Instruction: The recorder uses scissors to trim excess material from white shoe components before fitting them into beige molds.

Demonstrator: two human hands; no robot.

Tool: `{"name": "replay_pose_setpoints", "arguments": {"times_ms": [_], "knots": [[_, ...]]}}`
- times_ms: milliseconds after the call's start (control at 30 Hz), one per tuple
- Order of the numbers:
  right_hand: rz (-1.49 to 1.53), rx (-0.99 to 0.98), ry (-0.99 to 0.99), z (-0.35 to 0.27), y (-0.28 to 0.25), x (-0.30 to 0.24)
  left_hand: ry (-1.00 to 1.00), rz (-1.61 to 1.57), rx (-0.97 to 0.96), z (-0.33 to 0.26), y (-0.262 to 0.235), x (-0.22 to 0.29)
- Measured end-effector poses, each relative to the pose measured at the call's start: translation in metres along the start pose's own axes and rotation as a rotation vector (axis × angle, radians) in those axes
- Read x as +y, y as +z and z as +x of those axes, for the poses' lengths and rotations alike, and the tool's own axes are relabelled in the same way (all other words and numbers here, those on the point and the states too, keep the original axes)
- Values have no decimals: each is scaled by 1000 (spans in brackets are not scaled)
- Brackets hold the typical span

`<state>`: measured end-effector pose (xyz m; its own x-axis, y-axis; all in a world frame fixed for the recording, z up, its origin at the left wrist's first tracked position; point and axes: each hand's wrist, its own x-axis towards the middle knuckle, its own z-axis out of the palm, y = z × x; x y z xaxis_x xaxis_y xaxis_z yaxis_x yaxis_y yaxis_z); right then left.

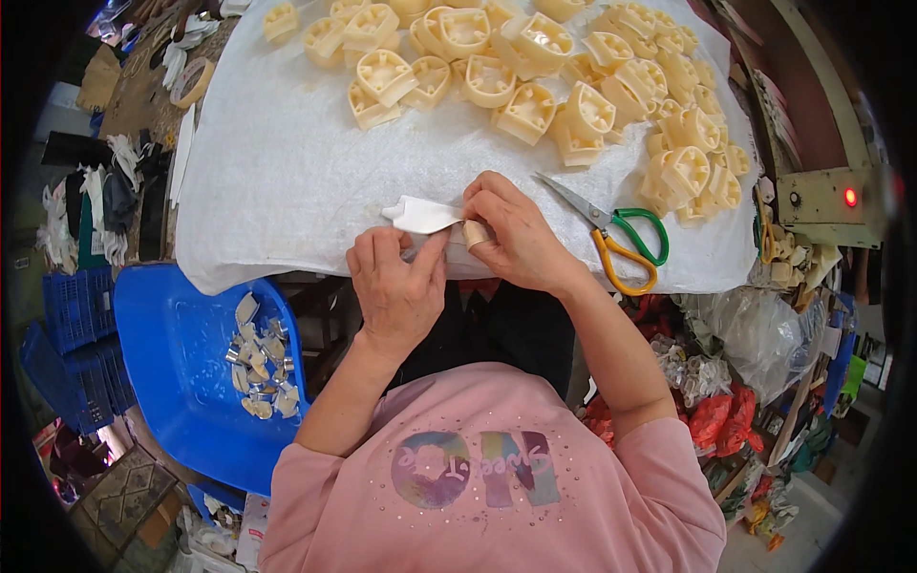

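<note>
White-draped counter (277,201): stretched out beyond both hands, its near edge close to the lap.
Cream parts (465,33): lay heaped along the far side and down the right, well apart from the fingers.
Left hand (396,286): was bent at the near-left side of the white piece, fingertips at its near edge; whether they pinched it, I could not tell.
Right hand (511,234): was the nearer to the piece's right end, thumb and fingers pinching there.
Scissors (607,234): rested to the right of the right hand, blades pointing far-left, untouched.
White piece (420,215): sat between the hands above the near counter, left of the right fingers, long axis running roughly left to right.
Tan bit (475,233): showed at the right thumb, held or worn, unclear.
</note>
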<state>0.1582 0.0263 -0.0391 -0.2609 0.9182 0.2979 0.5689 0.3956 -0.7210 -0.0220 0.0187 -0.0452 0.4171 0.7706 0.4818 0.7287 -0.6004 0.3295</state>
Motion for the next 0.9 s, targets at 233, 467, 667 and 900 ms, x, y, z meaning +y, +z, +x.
{"name": "replay_pose_setpoints", "arguments": {"times_ms": [233, 467, 667, 900], "knots": [[611, 660, 441, -23, -54, 7, 10, 6, -32, -2, -2, 3], [132, 866, 235, -42, -109, -31, -29, -89, -85, 21, -3, 5], [-372, 625, 59, -40, -96, -53, 26, -222, -120, 29, -5, -5], [-505, 471, -34, -27, -81, -59, 72, -401, -44, 37, -24, -6]]}}
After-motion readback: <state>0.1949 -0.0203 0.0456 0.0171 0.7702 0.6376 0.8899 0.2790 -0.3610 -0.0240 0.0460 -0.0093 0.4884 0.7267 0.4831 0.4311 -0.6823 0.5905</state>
